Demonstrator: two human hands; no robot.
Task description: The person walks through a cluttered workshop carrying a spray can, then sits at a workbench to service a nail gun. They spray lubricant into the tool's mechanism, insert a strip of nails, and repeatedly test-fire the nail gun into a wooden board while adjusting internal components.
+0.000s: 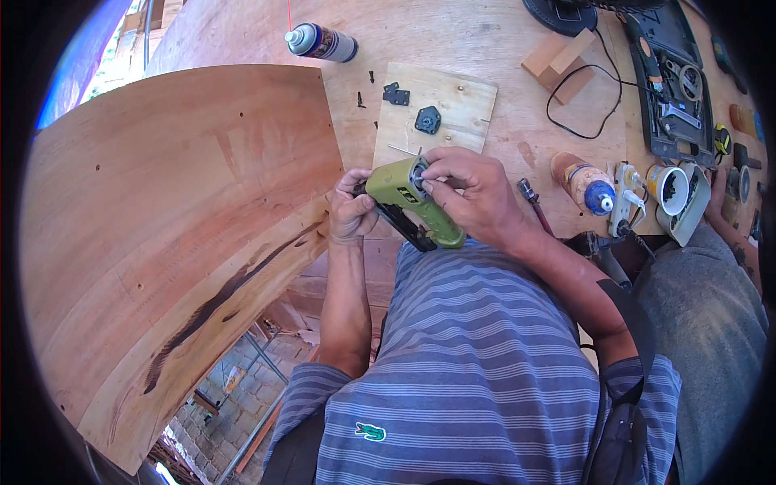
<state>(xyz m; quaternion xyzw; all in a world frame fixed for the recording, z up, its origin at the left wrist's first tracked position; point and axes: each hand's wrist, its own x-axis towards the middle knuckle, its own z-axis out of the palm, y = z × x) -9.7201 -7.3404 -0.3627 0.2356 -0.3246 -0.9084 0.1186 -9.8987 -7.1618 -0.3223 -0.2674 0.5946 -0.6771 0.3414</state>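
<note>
A green nail gun (392, 181) with a black magazine is held in front of my chest, its open round end facing right. My left hand (353, 210) is wrapped round its left end. At the open end, my right hand (478, 192) has thumb and fingers pinched together; whatever is between them is too small to make out. Just beyond, a plywood piece (470, 93) carries a black round cap (428, 120) and a black flat plate (395, 94). A thin metal rod (402, 150) lies at its near edge. Small black screws (360, 100) are scattered to its left.
A large wooden panel (186, 178) stands at left. Beyond are a spray can (327, 44) and wood blocks (559, 63). On the right are a bottle (584, 184), a power strip (626, 192), a white cup (677, 191) and a toolbox (676, 148). Another person's leg (703, 291) is close by.
</note>
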